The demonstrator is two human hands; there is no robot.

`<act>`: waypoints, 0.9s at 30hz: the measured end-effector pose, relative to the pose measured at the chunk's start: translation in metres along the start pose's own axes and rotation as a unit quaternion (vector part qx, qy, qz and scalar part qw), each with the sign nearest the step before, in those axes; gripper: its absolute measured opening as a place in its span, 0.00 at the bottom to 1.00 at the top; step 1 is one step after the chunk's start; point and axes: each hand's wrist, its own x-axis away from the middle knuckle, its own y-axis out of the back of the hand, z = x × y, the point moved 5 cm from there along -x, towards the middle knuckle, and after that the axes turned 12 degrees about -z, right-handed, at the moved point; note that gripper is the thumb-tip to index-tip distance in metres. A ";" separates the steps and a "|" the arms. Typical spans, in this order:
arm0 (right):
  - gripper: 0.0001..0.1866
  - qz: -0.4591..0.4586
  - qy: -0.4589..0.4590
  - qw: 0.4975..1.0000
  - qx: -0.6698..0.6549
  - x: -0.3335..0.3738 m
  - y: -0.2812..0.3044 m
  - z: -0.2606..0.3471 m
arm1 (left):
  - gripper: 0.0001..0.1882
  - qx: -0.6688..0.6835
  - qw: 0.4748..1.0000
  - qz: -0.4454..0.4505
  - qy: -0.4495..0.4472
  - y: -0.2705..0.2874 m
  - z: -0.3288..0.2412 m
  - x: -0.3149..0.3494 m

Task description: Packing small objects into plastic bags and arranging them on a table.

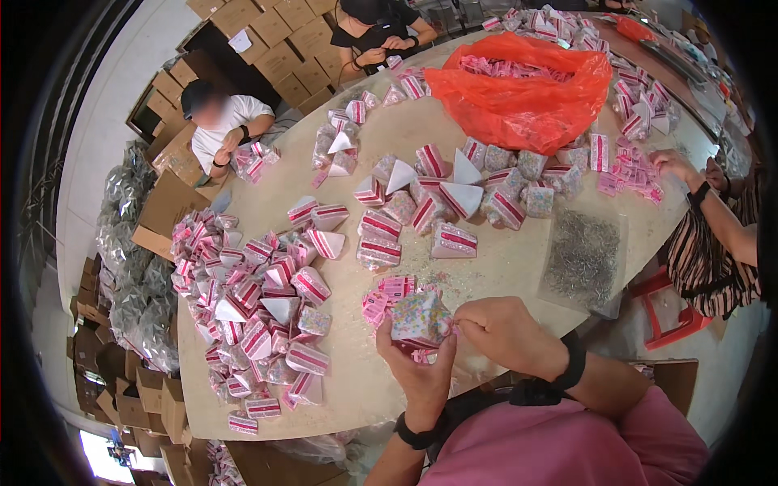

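Note:
My left hand [418, 374] grips a cake-slice-shaped toy [420, 317], its white top dotted with pastel sprinkles. The toy sits upright between thumb and fingers, just above the table. Close by its right corner, my right hand [512, 334] is closed in a pinch; what lies between those fingertips is too small to make out. Pink printed tags [384, 300] lie on the table behind the held toy, partly hidden by it. Further off stand several wrapped cake-slice toys [454, 241] with pink and white striped sides.
A big heap of wrapped slices [271, 324] covers the table's left side. To the right lies a clear bag of small metal pieces [585, 257]. An open red plastic bag [519, 105] holds pink tags. Co-workers sit around the table [356, 389]; cardboard boxes [296, 36] are stacked behind.

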 end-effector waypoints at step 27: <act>0.07 0.065 -0.289 0.936 -0.188 0.002 -0.009 -0.033 | 0.43 -0.127 0.983 0.001 -0.129 -0.002 -0.010 -0.003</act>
